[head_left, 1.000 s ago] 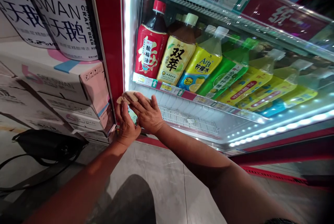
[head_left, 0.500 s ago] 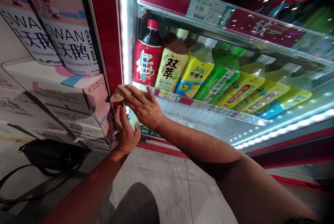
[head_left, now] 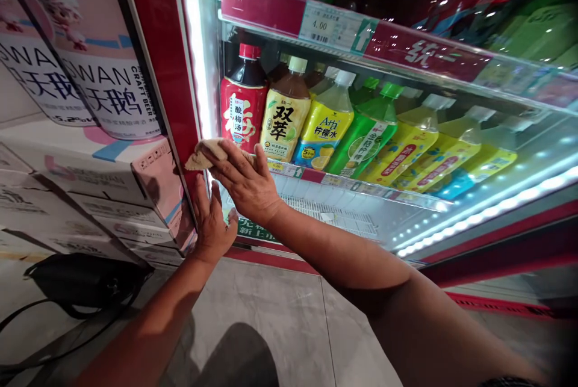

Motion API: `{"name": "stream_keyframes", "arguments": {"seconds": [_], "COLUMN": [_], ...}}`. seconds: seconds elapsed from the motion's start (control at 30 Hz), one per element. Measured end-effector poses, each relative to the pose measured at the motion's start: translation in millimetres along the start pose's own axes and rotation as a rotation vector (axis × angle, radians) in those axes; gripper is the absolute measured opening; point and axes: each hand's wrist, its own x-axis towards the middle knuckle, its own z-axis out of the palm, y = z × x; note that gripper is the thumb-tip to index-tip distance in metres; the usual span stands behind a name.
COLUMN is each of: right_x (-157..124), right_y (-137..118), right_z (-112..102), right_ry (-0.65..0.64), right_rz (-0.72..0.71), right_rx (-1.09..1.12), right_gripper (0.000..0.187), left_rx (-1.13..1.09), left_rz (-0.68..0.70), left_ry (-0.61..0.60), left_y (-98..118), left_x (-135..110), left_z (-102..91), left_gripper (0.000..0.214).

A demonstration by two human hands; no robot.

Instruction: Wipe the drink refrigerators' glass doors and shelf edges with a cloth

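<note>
My right hand (head_left: 246, 182) presses a beige cloth (head_left: 203, 155) flat against the lower left corner of a drinks cooler, on its red frame (head_left: 156, 62) beside the lit strip. Its fingers lie spread over the cloth. My left hand (head_left: 211, 224) rests flat just below, fingers stretched up against the frame's bottom edge, holding nothing. Right behind the cloth stands a red-labelled bottle (head_left: 241, 107) and a yellow-labelled tea bottle (head_left: 284, 116) on the lowest shelf (head_left: 361, 185).
More bottles, yellow and green, fill the shelf to the right (head_left: 406, 146). A price rail (head_left: 329, 26) runs above them. Stacked pink beer cartons (head_left: 90, 176) stand left of the cooler. A black bag (head_left: 85, 281) lies on the grey tiled floor (head_left: 280, 315).
My right hand has slid the cloth upward along the cooler's left frame. My left hand has stayed low on the frame. The view has tilted up, showing more of the upper shelf.
</note>
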Motion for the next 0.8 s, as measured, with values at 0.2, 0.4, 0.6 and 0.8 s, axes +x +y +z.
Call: {"name": "stream_keyframes", "arguments": {"seconds": [0.2,0.4,0.6,0.8], "right_x": [-19,-54,-82,-111], "right_y": [11,23,35,49], "right_z": [-2,1,-10,-17], "right_ry": [0.012,0.128,0.080,0.034], "right_rz": [-0.024,-0.076,0.106,0.103], "right_rx": [-0.018,-0.117,-0.092,-0.115], "right_gripper": [0.050,0.047,0.054,0.054], "left_rx": [-0.025,-0.037,-0.062,-0.060], "left_rz": [-0.030,0.049,0.044,0.024], "left_ry": [0.015,-0.019,-0.032,-0.023], "left_y": [7,10,13,15], "left_x": [2,5,6,7], "left_z": [1.1,-1.5,-2.8,-0.4], "left_gripper": [0.104,0.103,0.092,0.088]}}
